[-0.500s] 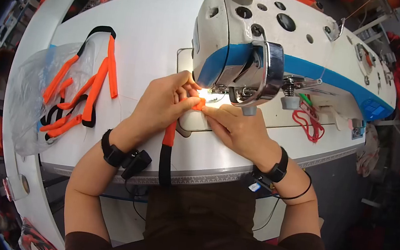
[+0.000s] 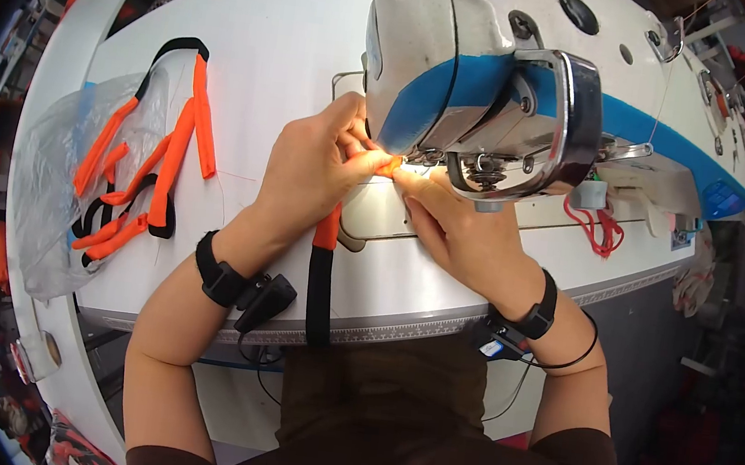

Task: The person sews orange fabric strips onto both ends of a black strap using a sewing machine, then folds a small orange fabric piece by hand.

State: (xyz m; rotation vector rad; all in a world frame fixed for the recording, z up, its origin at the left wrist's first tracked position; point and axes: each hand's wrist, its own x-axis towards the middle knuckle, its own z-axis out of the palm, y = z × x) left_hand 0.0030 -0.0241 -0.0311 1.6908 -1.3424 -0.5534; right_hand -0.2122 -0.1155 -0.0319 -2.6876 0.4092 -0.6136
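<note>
My left hand [image 2: 310, 175] and right hand [image 2: 456, 228] lie knuckles-up, fingertips pinched on the orange end of a flat woven strap [image 2: 324, 255] under the sewing machine [image 2: 490, 90] head. The strap turns black and hangs off the smooth white surface [image 2: 265, 46].

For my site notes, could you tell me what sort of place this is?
Most likely a garment or strap sewing workshop: an industrial sewing machine on a white table, with a pile of orange and black straps alongside.
</note>
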